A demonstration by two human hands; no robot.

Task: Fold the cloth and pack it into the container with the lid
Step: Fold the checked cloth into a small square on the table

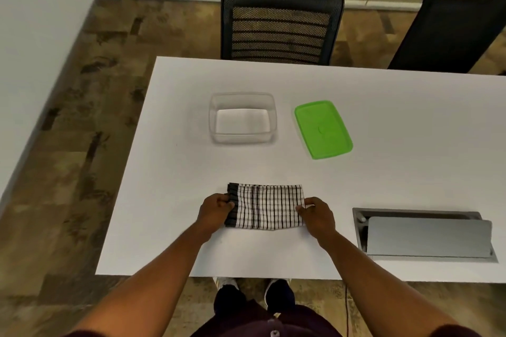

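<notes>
Cloth (267,206), checked black on white and folded into a flat rectangle, lies on the white table (383,123) at six o'clock, near the front edge. The left hand (216,209) pinches its dark left border with curled fingers; the right hand (319,215) pinches its right edge between thumb and fingers. At twelve o'clock from the cloth, well apart, stands the clear plastic container (242,117), open and with nothing in it. Just beside it, at its three o'clock, the green lid (323,128) lies flat on the table. At three o'clock from the cloth a metal cable hatch (424,235) sits in the tabletop. Beyond the far edge stand two black office chairs (282,24).
</notes>
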